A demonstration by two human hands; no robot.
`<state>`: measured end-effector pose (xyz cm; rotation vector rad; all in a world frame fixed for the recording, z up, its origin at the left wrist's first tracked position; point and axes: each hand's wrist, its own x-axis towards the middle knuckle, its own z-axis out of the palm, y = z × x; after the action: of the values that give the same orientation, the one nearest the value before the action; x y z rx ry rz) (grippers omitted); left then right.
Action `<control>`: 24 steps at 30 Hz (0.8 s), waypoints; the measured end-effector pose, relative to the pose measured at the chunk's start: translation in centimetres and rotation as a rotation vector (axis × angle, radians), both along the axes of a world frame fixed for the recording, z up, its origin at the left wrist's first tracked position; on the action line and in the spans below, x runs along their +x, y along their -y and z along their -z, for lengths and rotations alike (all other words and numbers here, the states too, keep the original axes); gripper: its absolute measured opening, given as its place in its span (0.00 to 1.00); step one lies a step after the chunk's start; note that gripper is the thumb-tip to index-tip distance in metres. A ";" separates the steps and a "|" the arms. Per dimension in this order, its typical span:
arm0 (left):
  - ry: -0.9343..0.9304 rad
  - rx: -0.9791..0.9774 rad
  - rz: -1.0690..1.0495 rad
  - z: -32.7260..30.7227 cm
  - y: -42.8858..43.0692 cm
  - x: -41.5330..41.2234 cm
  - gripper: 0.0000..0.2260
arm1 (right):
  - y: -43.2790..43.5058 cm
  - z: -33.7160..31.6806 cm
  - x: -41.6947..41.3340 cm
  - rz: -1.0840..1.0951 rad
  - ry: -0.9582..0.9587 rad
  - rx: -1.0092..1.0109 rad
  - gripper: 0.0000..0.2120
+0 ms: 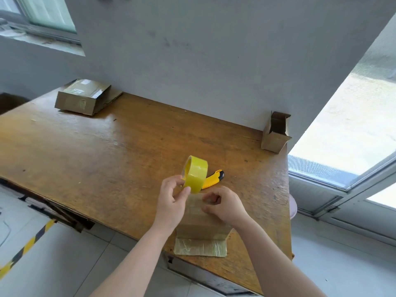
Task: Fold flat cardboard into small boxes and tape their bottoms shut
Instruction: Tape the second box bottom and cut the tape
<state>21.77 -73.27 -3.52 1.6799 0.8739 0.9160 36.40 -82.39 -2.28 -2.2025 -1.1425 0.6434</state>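
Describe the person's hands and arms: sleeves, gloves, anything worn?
No gloves on the left hand or the right hand. The left forearm and the right forearm are uncovered to the frame edge, so no sleeves show. No watch, ring or bracelet is visible.

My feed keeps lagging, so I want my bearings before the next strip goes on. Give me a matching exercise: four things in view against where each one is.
Things
1. tape roll
2. knife
3. open box
4. taped parcel

Places
A. far left end of the table, near the wall
B. held in the left hand
C. far right corner of the table, against the wall
D. lying on the table just behind the tape roll

Pairs: 1-B, 2-D, 3-C, 4-A
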 end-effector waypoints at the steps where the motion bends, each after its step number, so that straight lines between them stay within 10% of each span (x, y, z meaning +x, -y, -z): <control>1: -0.012 0.001 0.021 0.4 0.5 0.1 0.09 | 0.1 -0.2 0.0 0.018 -0.038 0.012 0.15; 10: -0.179 0.199 0.132 1.4 1.8 0.1 0.08 | 1.3 -2.0 -0.9 0.099 -0.550 0.303 0.07; 24: -0.617 0.301 0.026 0.9 0.9 -0.4 0.07 | 0.5 -3.6 -1.9 0.047 -0.230 0.419 0.17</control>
<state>21.36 -74.21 -4.46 2.2885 1.1516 0.5231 34.48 -82.93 1.29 -1.7475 -0.9988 0.5606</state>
